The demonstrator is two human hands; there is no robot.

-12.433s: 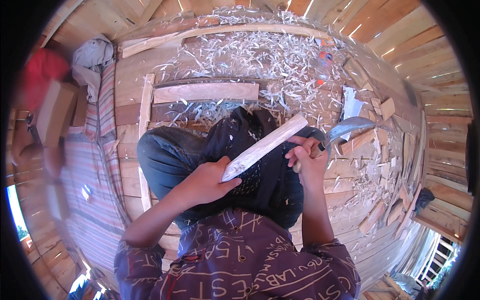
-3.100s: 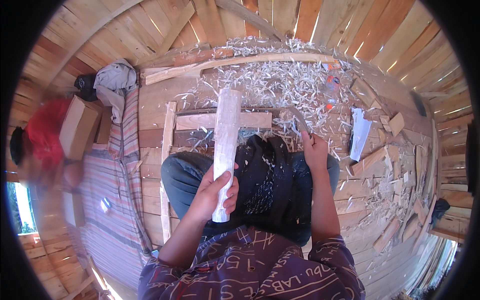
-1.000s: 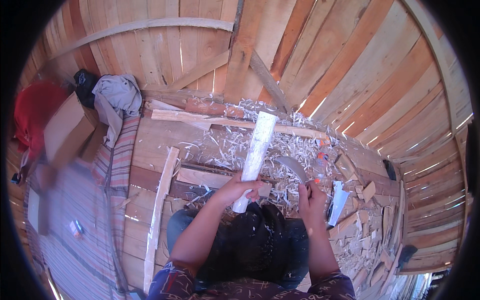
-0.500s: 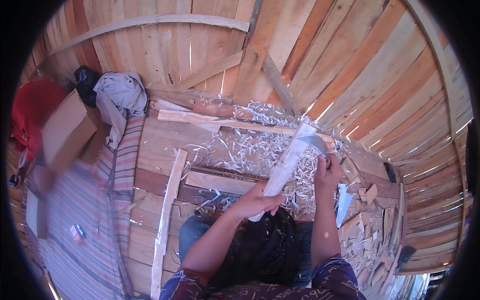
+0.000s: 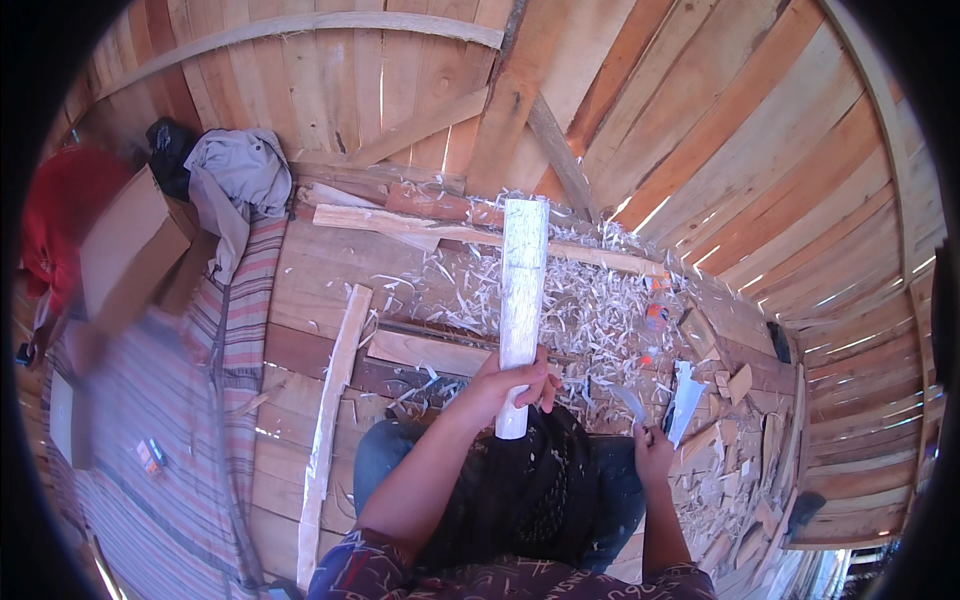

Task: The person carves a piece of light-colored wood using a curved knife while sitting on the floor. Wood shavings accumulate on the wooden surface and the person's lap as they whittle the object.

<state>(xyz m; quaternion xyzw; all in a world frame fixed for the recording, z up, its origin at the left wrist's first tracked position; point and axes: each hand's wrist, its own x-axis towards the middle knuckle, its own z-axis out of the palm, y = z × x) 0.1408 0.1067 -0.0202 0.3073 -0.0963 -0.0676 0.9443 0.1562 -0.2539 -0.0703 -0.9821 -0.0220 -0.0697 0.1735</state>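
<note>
My left hand (image 5: 515, 385) is closed around the lower part of a pale, shaved piece of wood (image 5: 524, 265). The wood stands nearly upright in front of me, wider and flat at its top and narrower at the grip. Its lower end is just over the dark cloth on my lap (image 5: 535, 490). Lower and to the right, my right hand (image 5: 653, 448) is closed on a curved-bladed knife (image 5: 631, 404), its blade pointing up and left, apart from the wood. The knife's handle is hidden in my fingers.
Curly wood shavings (image 5: 590, 310) cover the plank floor ahead. A pale-blue flat blade-like piece (image 5: 686, 398) lies beside my right hand, near offcuts (image 5: 740, 383). A long strip of wood (image 5: 335, 430) lies at left. Beyond it, a person in red (image 5: 70, 215) is beside a cardboard box (image 5: 135, 250).
The wood has swung from leaning right to nearly upright. My right hand has moved down with the knife, away from the wood's upper end.
</note>
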